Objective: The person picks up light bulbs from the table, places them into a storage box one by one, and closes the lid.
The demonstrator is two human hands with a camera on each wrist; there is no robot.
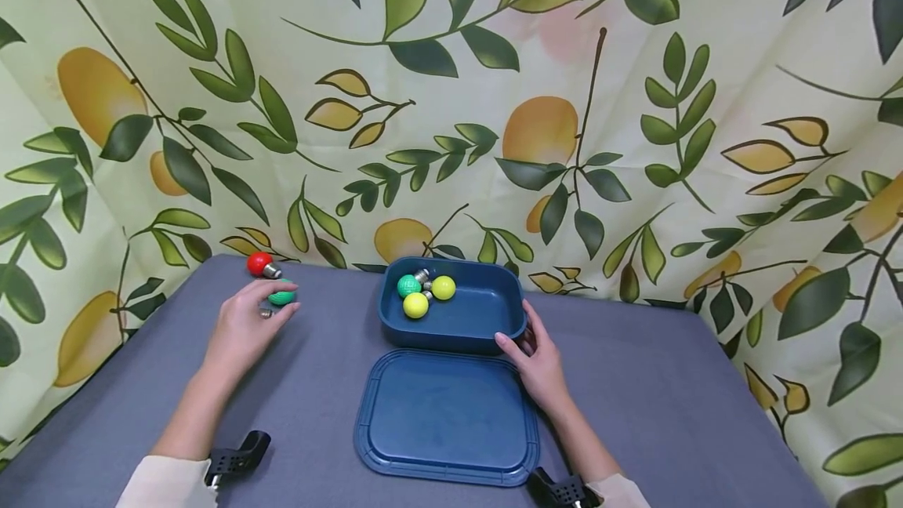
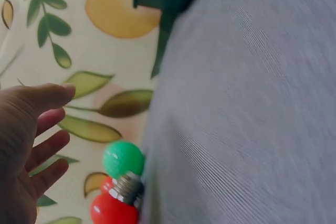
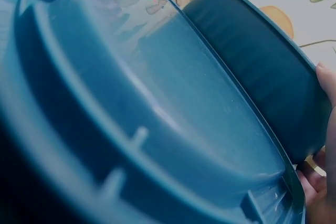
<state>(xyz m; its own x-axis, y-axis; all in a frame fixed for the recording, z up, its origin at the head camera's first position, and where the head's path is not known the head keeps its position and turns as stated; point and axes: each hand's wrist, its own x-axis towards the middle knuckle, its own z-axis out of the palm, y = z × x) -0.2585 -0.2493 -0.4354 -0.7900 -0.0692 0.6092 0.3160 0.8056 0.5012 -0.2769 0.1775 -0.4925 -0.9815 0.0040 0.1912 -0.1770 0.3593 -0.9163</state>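
My left hand point(image 1: 243, 328) hovers by a green light bulb point(image 1: 282, 298) on the left of the table, thumb and fingers apart with nothing between them. Behind it lies a red light bulb point(image 1: 259, 263) with a silver screw base. The left wrist view shows the relaxed left hand point(image 2: 31, 150) beside the green bulb point(image 2: 124, 159) and a red bulb point(image 2: 113, 209). With my right hand point(image 1: 539, 363) I grip the right front corner of a dark blue box point(image 1: 451, 340), thumb at the rim. Inside it are a green bulb point(image 1: 408, 285) and two yellow bulbs point(image 1: 415, 305).
A blue lid point(image 1: 447, 418) lies flat in front of the box, its edge close to the box's front wall. Behind the grey-covered table point(image 1: 621, 398) hangs a cloth point(image 1: 451, 179) printed with leaves and fruit.
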